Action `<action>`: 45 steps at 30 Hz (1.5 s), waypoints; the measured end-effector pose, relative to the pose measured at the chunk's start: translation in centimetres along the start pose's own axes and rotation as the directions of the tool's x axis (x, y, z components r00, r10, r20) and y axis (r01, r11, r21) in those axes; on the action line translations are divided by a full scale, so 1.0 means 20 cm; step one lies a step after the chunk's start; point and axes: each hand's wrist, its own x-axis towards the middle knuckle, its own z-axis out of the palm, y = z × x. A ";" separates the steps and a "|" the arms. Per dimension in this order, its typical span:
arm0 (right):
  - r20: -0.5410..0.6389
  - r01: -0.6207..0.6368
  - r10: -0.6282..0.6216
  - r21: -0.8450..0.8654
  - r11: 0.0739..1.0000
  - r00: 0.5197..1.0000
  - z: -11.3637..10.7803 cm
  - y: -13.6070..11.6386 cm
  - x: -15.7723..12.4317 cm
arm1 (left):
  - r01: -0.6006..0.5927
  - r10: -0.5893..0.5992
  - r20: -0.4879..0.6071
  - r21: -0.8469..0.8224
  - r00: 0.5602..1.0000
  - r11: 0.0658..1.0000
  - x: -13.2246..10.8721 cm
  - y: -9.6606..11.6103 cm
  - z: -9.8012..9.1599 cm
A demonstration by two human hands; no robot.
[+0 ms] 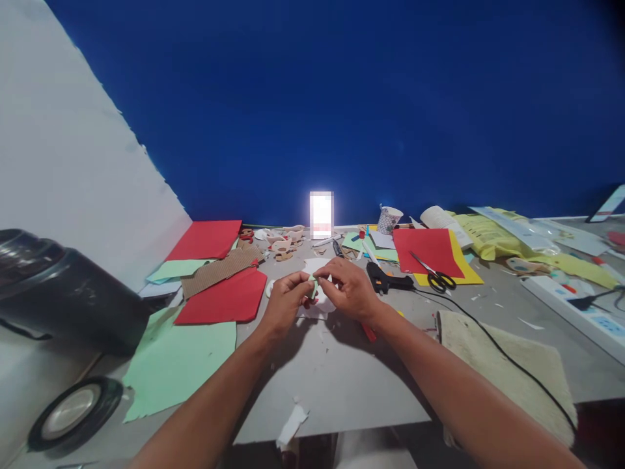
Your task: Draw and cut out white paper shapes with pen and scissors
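Note:
Both hands meet over a white sheet of paper point(318, 311) in the middle of the table. Between the fingertips of my left hand point(288, 296) is a small light green piece of paper point(313, 286). My right hand point(349, 286) pinches the same piece from the other side, its thumb and forefinger against the upper edge. The fingers partly cover the piece, so its full shape is hidden. A black glue gun point(388, 280) lies just right of my right hand. Something red point(368, 332) shows beneath the right wrist.
Red sheets point(222, 299), a corrugated cardboard strip point(222, 270) and a green sheet point(180, 358) lie left, near a dark flask point(73, 286). Scissors point(434, 273) rest on red paper. Right are a cloth point(502, 358), a cable point(488, 326) and a power strip point(581, 319). A lit phone point(321, 215) stands behind.

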 end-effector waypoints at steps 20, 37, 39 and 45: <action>0.194 -0.410 0.371 0.243 0.879 0.908 -0.04 -0.03 0.05 | -0.157 0.148 0.052 0.331 0.988 0.930 -0.02 0.02 0.00; 0.422 -0.647 0.497 0.387 0.657 0.758 -0.13 0.04 0.07 | -0.136 0.142 -0.016 0.197 0.990 0.971 0.00 0.02 0.01; 0.412 -0.611 0.473 0.330 0.719 0.779 -0.11 0.04 0.07 | -0.157 0.162 -0.001 0.240 0.987 0.958 0.00 0.03 0.01; 0.335 -0.509 0.438 0.162 0.845 0.834 -0.06 0.00 0.07 | -0.180 0.177 0.035 0.273 0.984 0.945 0.01 0.02 -0.01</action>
